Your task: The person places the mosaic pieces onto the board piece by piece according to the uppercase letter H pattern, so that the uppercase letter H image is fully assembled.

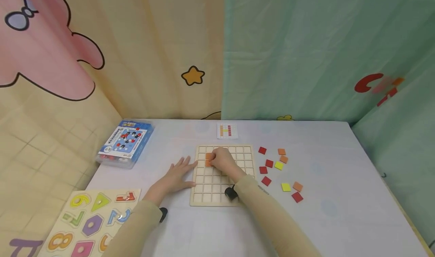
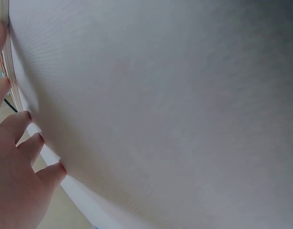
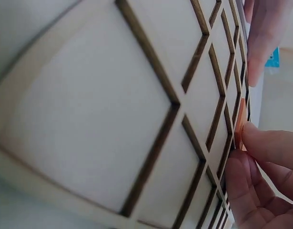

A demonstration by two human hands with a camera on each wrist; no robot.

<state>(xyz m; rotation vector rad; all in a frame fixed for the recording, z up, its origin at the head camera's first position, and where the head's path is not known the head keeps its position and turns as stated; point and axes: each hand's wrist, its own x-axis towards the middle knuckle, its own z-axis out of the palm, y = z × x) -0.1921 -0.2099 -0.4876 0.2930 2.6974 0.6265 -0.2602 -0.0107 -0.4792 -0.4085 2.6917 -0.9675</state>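
Note:
A wooden grid board (image 1: 204,198) lies on the table. My right hand (image 1: 225,161) is over its upper left part, thumb and fingertips pinching an orange square tile (image 1: 208,159) at the cells; the fingers partly hide it. In the right wrist view the thumb presses against the edge of the orange tile (image 3: 240,123). Spread beside the board's left edge, my left hand (image 1: 175,176) rests with straight fingers, its thumb and index finger touching the frame. In the left wrist view several fingertips of the left hand (image 2: 22,167) meet the white tabletop.
Loose red (image 1: 263,170), orange (image 1: 298,186) and yellow tiles (image 1: 286,187) lie right of the board. Behind it is a pattern card (image 1: 227,131). A boxed molecule set (image 1: 127,141) and a number-and-shape puzzle board (image 1: 79,208) sit at the left.

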